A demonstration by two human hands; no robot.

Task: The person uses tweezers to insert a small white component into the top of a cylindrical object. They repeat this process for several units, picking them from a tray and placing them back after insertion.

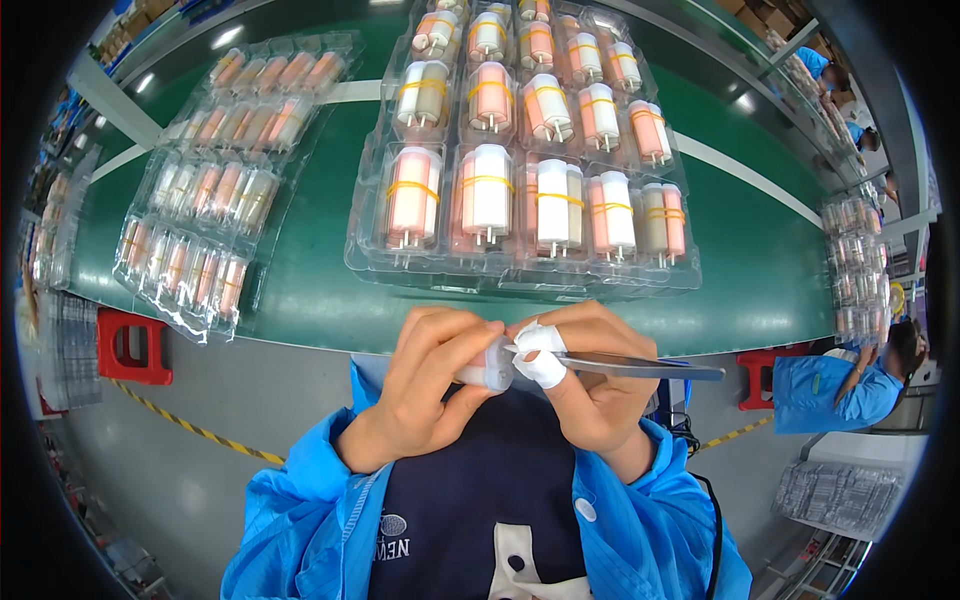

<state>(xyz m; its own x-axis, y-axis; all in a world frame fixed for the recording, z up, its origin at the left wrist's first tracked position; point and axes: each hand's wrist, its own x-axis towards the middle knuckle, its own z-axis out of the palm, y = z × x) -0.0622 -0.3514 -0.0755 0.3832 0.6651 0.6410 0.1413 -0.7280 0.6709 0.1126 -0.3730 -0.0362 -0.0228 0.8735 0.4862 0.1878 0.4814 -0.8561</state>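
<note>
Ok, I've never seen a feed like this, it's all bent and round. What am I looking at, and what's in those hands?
There is one picture, from a wide fisheye camera on the person's head, looking down; that is why straight edges curve. No machine here: two bare hands rise from the lower edge, in blue sleeves.

The left hand has its grip around a small white cylinder. The right hand, with white tape on two fingers, holds metal tweezers, their tips at the cylinder's end.

Beyond the hands runs a green work surface. On it lies a clear plastic tray of pink and white cylinders bound in pairs with yellow bands, pins toward the person. To the left lie more trays of smaller ones. Another person in blue sits at the right.
</note>
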